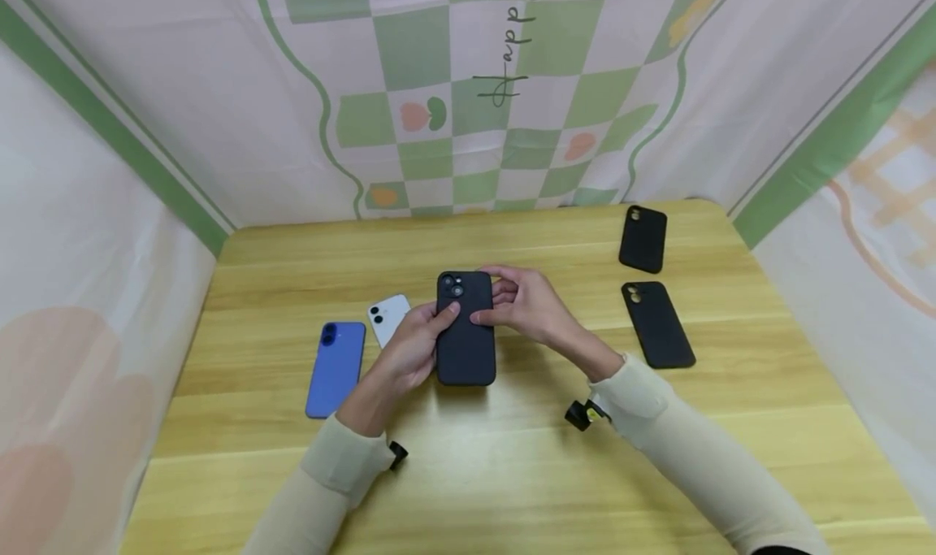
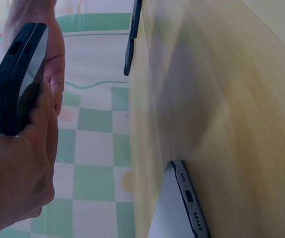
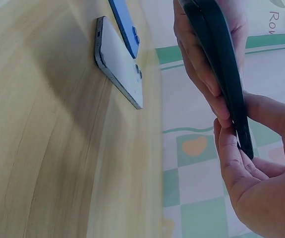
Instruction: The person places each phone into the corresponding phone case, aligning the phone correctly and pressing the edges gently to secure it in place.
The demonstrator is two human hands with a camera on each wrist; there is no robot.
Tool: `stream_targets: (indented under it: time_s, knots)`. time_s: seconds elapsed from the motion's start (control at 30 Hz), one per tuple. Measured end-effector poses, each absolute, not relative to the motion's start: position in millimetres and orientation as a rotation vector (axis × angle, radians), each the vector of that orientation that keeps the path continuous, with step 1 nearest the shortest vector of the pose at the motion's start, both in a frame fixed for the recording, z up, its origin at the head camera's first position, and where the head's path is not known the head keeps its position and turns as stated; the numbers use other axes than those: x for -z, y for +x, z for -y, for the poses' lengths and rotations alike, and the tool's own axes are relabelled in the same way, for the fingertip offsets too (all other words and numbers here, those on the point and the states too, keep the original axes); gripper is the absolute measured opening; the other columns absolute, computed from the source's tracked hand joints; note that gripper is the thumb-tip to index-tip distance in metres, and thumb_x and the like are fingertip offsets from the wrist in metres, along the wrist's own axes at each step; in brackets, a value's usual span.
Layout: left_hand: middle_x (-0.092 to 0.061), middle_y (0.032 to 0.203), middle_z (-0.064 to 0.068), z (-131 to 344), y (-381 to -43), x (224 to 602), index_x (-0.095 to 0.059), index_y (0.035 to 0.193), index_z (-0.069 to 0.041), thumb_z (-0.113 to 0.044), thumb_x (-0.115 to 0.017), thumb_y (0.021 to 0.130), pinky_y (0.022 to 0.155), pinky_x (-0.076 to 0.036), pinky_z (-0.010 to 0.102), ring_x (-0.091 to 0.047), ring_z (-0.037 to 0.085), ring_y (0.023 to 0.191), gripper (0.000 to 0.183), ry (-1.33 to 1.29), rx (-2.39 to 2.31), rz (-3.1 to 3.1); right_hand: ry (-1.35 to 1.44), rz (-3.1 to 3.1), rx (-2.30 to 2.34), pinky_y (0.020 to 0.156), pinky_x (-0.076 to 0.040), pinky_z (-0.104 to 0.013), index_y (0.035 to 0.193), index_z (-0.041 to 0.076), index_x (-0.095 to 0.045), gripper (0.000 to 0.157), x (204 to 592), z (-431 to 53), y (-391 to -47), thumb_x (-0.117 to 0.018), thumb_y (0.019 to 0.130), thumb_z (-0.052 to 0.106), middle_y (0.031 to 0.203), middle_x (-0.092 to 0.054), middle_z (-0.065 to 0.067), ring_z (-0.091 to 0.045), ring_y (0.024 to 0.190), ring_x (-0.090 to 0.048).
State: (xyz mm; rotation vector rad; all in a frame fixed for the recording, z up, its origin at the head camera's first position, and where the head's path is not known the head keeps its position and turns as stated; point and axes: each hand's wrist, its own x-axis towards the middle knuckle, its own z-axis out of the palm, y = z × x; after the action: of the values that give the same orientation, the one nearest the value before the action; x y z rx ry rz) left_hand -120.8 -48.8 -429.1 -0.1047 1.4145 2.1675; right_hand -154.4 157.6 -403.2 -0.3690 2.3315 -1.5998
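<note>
Both hands hold a phone in a black case point(image 1: 466, 348) above the table, its back with the camera lenses facing up. My left hand point(image 1: 413, 344) grips the left long side, thumb on the back. With thumb and fingers, my right hand point(image 1: 532, 301) pinches the upper right edge. The left wrist view shows the case's bottom end with its port opening point(image 2: 14, 48) and the glossy screen underneath. Seen edge-on in the right wrist view, the case point(image 3: 226, 64) has fingers below it. A white phone point(image 1: 390, 313) lies beside my left hand, partly hidden by it.
Farther left on the wooden table point(image 1: 512, 474) lies a blue phone point(image 1: 335, 370), camera side up. Two black phone cases, an upper one point(image 1: 643, 242) and a lower one point(image 1: 660, 327), lie at the right. A checkered cloth point(image 1: 483, 157) hangs behind the table.
</note>
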Motion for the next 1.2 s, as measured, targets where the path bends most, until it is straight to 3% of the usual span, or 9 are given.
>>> stream_targets:
  time_s: [0.23,0.47,0.73,0.97,1.2]
  knots:
    - [-0.063,0.141,0.023,53,-119,429,-0.050,0.150,0.004,-0.021,-0.043,0.116,0.102,-0.059,0.041,-0.065,0.030,0.129,0.042,-0.074,-2.157,-1.421,-0.359,-2.311,1.605,0.073,-0.062,-0.024,0.146,0.001,-0.059,0.067,401,-158,-154,-0.088,0.085,0.004,0.104,-0.076,-0.018,-0.021,0.088,-0.076]
    - [-0.063,0.142,0.023,54,-119,428,-0.051,0.150,0.003,-0.020,-0.043,0.116,0.102,-0.059,0.041,-0.065,0.031,0.130,0.042,-0.053,-2.141,-1.431,-0.331,-2.319,1.588,0.077,-0.062,-0.026,0.139,-0.001,-0.063,0.049,397,-158,-159,-0.081,0.093,0.007,0.100,-0.077,-0.015,-0.018,0.086,-0.075]
    - [-0.062,0.143,0.025,54,-118,425,-0.050,0.151,0.004,-0.019,-0.041,0.117,0.100,-0.060,0.040,-0.065,0.031,0.130,0.042,-0.018,-2.118,-1.449,-0.240,-2.232,1.637,0.085,-0.065,-0.041,0.132,-0.004,-0.067,0.035,392,-162,-167,-0.073,0.101,0.010,0.101,-0.077,-0.014,-0.019,0.087,-0.076]
    - [-0.062,0.142,0.027,56,-117,426,-0.049,0.151,0.006,-0.017,-0.042,0.117,0.097,-0.061,0.039,-0.067,0.030,0.125,0.041,0.022,-2.076,-1.471,-0.193,-2.138,1.659,0.080,-0.066,-0.033,0.127,-0.007,-0.070,0.030,389,-163,-172,-0.071,0.102,0.010,0.108,-0.080,-0.017,-0.018,0.084,-0.078]
    - [-0.061,0.142,0.028,57,-116,426,-0.047,0.152,0.007,-0.015,-0.041,0.116,0.098,-0.061,0.038,-0.068,0.028,0.123,0.042,0.059,-2.044,-1.474,-0.215,-2.111,1.612,0.079,-0.066,-0.037,0.126,-0.007,-0.072,0.029,385,-162,-176,-0.070,0.103,0.011,0.102,-0.081,-0.015,-0.021,0.083,-0.079]
